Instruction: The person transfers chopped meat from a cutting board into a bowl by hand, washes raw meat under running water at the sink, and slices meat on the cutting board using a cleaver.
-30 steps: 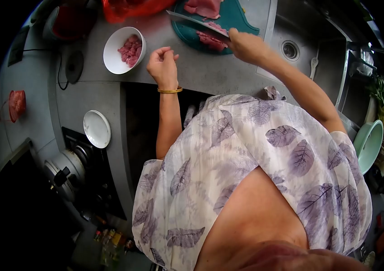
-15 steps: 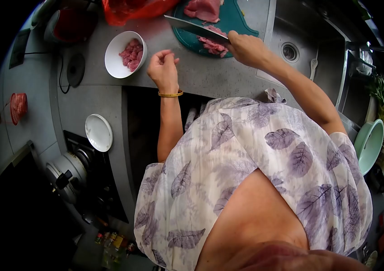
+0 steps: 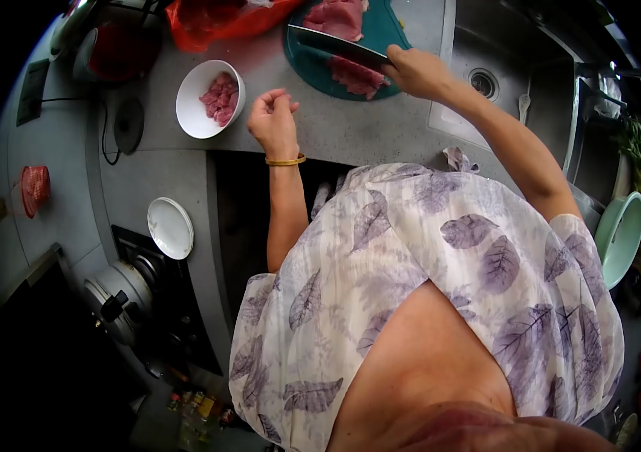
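Note:
My right hand (image 3: 417,73) is wrapped round the handle of a wide-bladed kitchen knife (image 3: 335,47). The blade reaches leftward over a teal cutting board (image 3: 307,71), between a large piece of raw meat (image 3: 334,19) and a smaller heap of cut meat (image 3: 359,78) on the near side. Whether the edge touches the meat is hard to see. My left hand (image 3: 273,120), with a gold bangle at the wrist, hovers near the counter's front edge with curled fingers and nothing visible in them. Just left of it stands a white bowl (image 3: 188,113) holding small meat pieces (image 3: 220,99).
A red plastic bag (image 3: 218,24) lies behind the bowl. To the right is a steel sink (image 3: 512,45), with a pale green basin (image 3: 620,241) further along. On the left are stacked white plates (image 3: 170,228) and a pot (image 3: 118,290) by the stove.
The knife has shifted slightly right with my right hand, and the cut meat below the blade lies differently. My left hand stays curled beside the bowl. The whole view has moved a little.

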Tool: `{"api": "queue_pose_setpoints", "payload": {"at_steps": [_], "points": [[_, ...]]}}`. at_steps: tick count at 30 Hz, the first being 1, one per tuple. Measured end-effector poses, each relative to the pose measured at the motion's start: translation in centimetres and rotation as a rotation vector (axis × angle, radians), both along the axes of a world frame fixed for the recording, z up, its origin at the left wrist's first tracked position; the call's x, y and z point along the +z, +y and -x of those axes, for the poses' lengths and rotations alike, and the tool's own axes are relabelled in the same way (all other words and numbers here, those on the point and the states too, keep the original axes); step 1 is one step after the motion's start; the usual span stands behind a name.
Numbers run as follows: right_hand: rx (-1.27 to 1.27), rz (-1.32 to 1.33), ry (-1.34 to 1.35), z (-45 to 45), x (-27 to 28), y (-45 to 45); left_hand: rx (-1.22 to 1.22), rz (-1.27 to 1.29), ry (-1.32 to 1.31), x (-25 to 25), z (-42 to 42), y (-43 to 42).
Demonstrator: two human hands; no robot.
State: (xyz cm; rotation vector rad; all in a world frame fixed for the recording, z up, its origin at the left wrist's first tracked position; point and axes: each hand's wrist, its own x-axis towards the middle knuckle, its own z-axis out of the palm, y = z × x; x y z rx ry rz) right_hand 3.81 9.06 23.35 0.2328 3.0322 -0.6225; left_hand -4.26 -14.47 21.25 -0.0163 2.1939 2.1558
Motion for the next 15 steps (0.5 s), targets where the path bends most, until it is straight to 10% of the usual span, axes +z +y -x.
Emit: {"api": "queue_pose_setpoints", "payload": {"at_steps": [15], "points": [[0.003, 0.061, -0.028, -0.4, -1.1, -1.3, -0.017, -0.012, -0.002, -0.1, 0.3, 0.6]]}}
